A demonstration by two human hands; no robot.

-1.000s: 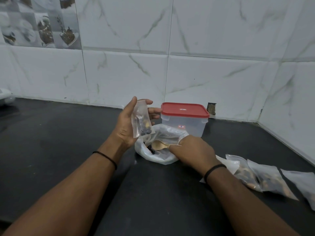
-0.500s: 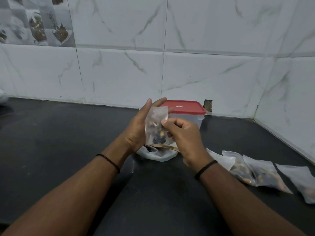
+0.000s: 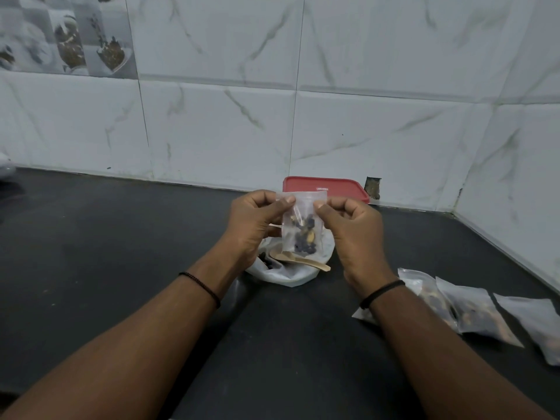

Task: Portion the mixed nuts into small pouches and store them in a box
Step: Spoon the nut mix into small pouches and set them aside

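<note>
I have both hands up over the middle of the black bench (image 3: 121, 268), each closed in a pinch on the top edge of one small clear pouch (image 3: 301, 225). My left hand (image 3: 254, 219) grips the upper left corner between thumb and curled fingers, and my right hand (image 3: 351, 228) grips the upper right corner the same way, so the pouch hangs upright between them with its mouth at 12 o'clock. A small heap of mixed nuts (image 3: 304, 239), dark and tan pieces, sits in its lower half. Directly under the pouch, toward 6 o'clock from it, a white plastic bag (image 3: 291, 274) lies open on the bench with a wooden spoon (image 3: 303, 262) resting in it, the handle pointing to 3 o'clock. Behind my hands at 12 o'clock stands the box with a red lid (image 3: 333, 187), close to the tiled wall (image 3: 363, 131); its body is hidden by my hands and the pouch. Out at 4 o'clock from my right hand, a row of filled pouches (image 3: 472, 313) lies flat on the bench, overlapping one another, partly covered by my right forearm. I wear a thin black band on each wrist.
</note>
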